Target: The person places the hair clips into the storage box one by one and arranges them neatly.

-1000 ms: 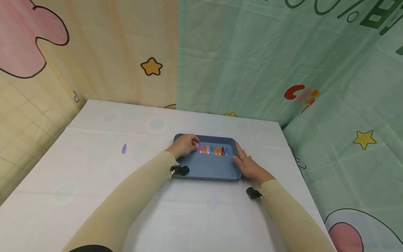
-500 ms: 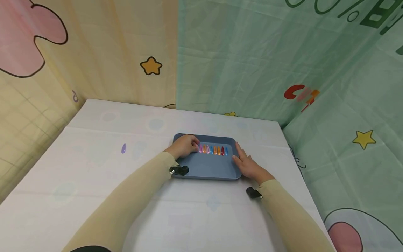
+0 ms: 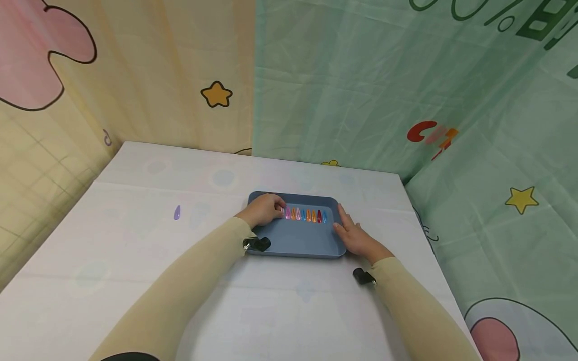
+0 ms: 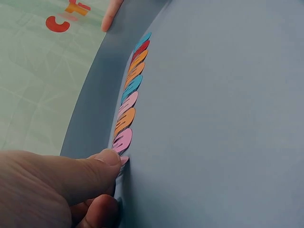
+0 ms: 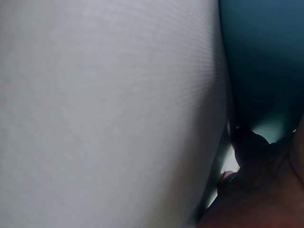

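Observation:
On a blue-grey tray [image 3: 298,241] lies a row of teardrop snap hair clips [image 3: 308,215], side by side, in pink, orange, blue and red. My left hand [image 3: 263,209] reaches over the tray's left side and pinches a pale pink hair clip [image 4: 124,160] at the row's left end. Thumb and fingers cover most of that clip. Just beyond it in the left wrist view lies a brighter pink clip [image 4: 123,140]. My right hand [image 3: 357,237] rests against the tray's right rim, its fingers fairly straight. The right wrist view is dark and shows only part of this hand.
A white cloth covers the table [image 3: 280,306]. Left of the tray is a purple teardrop shape [image 3: 177,212]; whether it is a clip or a print, I cannot tell. Printed curtains [image 3: 325,90] stand behind and to the sides of the table.
Almost nothing differs. My left hand stays at the row's left end, with at most a slight shift of the fingers, and the right hand keeps its place on the rim.

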Motion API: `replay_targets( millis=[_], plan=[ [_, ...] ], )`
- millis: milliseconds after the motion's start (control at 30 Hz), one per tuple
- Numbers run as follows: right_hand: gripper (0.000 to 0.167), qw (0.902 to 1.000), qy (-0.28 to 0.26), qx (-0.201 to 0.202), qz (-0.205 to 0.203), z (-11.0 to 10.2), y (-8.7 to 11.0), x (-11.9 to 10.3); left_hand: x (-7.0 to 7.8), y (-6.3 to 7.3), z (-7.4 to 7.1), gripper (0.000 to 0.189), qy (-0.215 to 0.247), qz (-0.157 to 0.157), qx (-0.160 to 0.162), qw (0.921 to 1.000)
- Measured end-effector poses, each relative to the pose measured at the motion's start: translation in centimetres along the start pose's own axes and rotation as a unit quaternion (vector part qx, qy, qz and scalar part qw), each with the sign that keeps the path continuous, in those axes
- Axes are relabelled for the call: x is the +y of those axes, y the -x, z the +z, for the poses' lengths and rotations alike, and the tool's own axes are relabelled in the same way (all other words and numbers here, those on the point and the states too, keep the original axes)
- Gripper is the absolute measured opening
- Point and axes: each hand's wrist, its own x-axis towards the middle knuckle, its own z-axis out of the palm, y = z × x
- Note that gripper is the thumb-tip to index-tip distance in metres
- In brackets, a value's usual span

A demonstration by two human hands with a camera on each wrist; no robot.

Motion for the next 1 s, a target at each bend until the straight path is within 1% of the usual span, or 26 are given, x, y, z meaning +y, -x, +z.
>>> replay_targets(
  millis=[200,567,1000],
  plan=[
    [0.071,1.0000,-0.001,-0.001,0.000,0.01,0.00,-0.01,-0.01,-0.04,0.01,0.027,-0.007,0.003,0.000,1.0000],
    [0.070,1.0000,0.003,-0.002,-0.002,-0.02,0.09,-0.02,0.04,-0.09,0.24,0.028,-0.005,-0.006,0.000,1.0000],
    [0.070,1.0000,0.002,-0.003,0.002,0.03,0.14,-0.03,-0.18,-0.13,0.43,0.030,-0.012,-0.002,0.000,0.9999]
  ],
)
